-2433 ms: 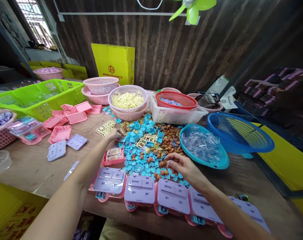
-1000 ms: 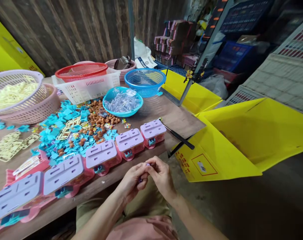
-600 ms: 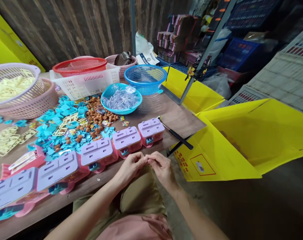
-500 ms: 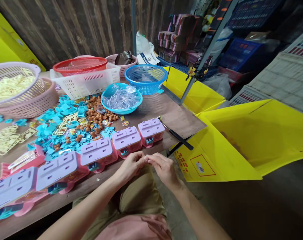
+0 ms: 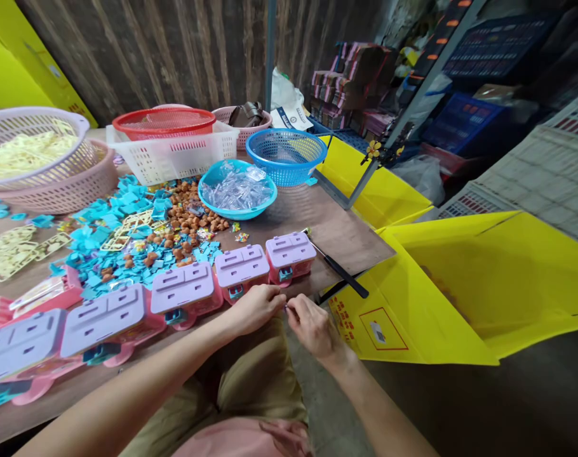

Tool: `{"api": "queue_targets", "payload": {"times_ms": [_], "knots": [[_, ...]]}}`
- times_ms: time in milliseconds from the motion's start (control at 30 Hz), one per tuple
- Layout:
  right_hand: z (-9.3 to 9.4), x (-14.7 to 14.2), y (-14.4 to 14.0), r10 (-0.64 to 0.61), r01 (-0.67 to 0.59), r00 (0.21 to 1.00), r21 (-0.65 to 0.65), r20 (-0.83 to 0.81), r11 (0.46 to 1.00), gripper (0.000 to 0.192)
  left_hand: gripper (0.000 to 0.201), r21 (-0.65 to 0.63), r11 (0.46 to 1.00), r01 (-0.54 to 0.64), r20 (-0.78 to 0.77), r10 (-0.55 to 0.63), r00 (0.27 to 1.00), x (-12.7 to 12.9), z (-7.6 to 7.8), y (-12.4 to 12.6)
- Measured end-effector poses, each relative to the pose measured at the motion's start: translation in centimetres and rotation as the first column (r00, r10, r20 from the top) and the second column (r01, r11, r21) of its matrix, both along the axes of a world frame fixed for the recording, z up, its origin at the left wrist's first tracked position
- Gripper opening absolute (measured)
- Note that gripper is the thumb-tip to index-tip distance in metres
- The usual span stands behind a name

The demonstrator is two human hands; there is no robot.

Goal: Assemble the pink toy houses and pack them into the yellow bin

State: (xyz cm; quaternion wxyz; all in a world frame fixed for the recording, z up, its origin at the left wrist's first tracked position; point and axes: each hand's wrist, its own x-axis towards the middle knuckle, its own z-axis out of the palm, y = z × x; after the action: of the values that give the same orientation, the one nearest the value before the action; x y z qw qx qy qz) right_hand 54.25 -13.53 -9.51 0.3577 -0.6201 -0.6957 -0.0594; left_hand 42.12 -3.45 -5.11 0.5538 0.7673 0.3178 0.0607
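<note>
Near frame centre, below a lilac-lidded box [image 5: 289, 251], both hands have just rolled knuckles-up, the right hand [image 5: 314, 325] pinching a small purple piece [image 5: 286, 307] in closed fingers, the left hand [image 5: 256, 310] curled beside it, grip hidden, suggesting a twist or pull.

5 boxes [image 5: 187, 295]: smooth plastic, satin-topped, translucent-sided. Packets [image 5: 236, 188]: glossy clear plastic, in a smooth plastic bowl [image 5: 244, 212]. Blue basket [image 5: 286, 172]: perforated plastic, slight gloss. Surface [image 5: 329, 216]: matt, wood-like. Yellow carton [image 5: 436, 317]: smooth, faint sheen. Trousers [image 5: 258, 368]: matt cloth. Post [image 5: 270, 57]: dull grey metal.
</note>
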Motion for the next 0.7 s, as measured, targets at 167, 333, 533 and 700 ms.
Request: {"api": "queue_targets", "payload": {"times_ms": [167,333,533,700], "knots": [[-1.5,0.2,1.5,-0.269,0.284,0.926,0.020,-0.266,0.958,0.018,0.016,0.615,0.785,0.080,-0.221,0.074,0.973,1.0,3.4,2.2],[-3.3,-0.9,3.1,-0.379,0.434,0.829,0.045,-0.411,0.900,0.018,0.053,0.724,0.638,0.261,-0.437,0.132,0.890,3.1,5.3,6.0],[-3.9,-1.6,3.8,-0.400,0.481,0.807,0.091,-0.434,0.872,0.019,0.068,0.630,0.622,0.465,-0.599,0.009,0.800,4.5,4.7,9.0],[-4.2,-1.6,4.0,-0.414,0.496,0.808,0.105,-0.421,0.862,0.019,0.070,0.582,0.647,0.493,-0.622,-0.036,0.782,5.2,5.0,10.1]]}}
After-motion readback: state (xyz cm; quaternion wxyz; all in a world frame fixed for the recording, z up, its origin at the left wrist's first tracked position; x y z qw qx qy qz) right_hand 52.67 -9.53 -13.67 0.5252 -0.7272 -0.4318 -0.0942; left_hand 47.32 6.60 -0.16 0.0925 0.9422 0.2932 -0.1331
